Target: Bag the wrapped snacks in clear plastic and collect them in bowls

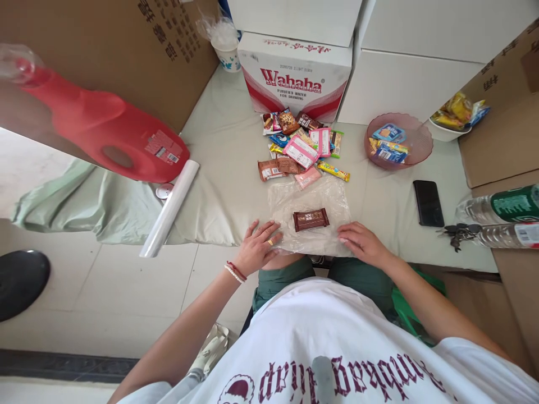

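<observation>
A brown wrapped snack bar lies on a sheet of clear plastic film near the table's front edge. My left hand rests flat at the film's left front corner, fingers stretched out, a ring on one finger. At the right front corner, my right hand lies with its fingers extended over the film's edge. Neither hand touches the bar. Just beyond the film sits a pile of packaged snacks, with a small pink packet at its near side.
A white Wahaha carton stands behind the snacks. To the right are a pink glass bowl with packets, a black phone, keys and plastic bottles. On the left are a film roll and a red jug.
</observation>
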`<state>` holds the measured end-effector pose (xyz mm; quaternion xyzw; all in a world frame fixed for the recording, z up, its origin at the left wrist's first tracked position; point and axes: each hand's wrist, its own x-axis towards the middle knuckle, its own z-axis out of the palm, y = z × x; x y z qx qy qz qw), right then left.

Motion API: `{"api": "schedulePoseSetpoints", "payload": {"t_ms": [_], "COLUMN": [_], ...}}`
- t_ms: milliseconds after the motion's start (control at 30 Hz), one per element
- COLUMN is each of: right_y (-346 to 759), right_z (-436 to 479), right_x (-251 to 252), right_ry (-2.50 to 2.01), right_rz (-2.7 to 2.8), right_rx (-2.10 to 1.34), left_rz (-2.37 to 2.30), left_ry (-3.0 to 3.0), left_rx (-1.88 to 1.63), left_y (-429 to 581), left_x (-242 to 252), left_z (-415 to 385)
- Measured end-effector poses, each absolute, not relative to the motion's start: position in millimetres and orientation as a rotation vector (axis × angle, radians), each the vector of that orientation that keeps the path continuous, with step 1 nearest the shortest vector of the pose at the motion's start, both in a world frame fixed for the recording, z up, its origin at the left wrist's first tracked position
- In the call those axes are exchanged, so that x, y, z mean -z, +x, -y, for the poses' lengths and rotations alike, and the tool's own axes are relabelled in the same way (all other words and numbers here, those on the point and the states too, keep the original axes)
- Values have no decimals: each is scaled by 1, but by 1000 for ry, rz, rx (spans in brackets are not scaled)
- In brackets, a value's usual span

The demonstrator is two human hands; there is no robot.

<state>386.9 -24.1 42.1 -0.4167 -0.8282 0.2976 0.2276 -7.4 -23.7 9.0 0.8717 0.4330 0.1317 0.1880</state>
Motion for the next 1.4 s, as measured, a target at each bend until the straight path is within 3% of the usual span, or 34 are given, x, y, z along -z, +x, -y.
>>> {"api": "schedulePoseSetpoints", "payload": {"t_ms": [167, 300, 367, 500, 567, 700, 867, 1033, 1233, 1400], "right_y": [383, 378, 376, 369, 359, 328, 296, 293, 305, 305], "right_z": [-22, -52, -64, -85, -96, -120, -140, -146, -149, -156], "right_x": [-57, -45, -40, -50, -59, -64, -44, -39, -47, -47], "right_ry": [-1291, -1577, -1761, -1980, -1913, -1663, -1721, -1728, -963, -887], "right_rz": [2022, 1865, 1915, 2157, 2250, 2439, 2453, 2383, 2724, 2719], "right_rx": [-1094, -1218, -1095, -502, -359, -410, -410, -444, -752, -924], "left_rz": [-1409, -1721, -1839, -2128, -2237, -2199, -1596, -1732, -1771, -1871], "left_ry": [2077, 1885, 1855, 1761, 1739, 1964, 2343, 2142, 1853, 1705], "left_rx": [-640, -665, -663, -624, -704, -997, -725, -712, -728, -739], "left_y": [2, 13, 17, 15, 12, 17, 45, 58, 53, 45], "left_x": [-14, -12, -9, -7, -11, -23, -26, -25, -11, -1], "left_z": [0, -22, -32, -43, -41, -17, 4, -21, -39, -43]}}
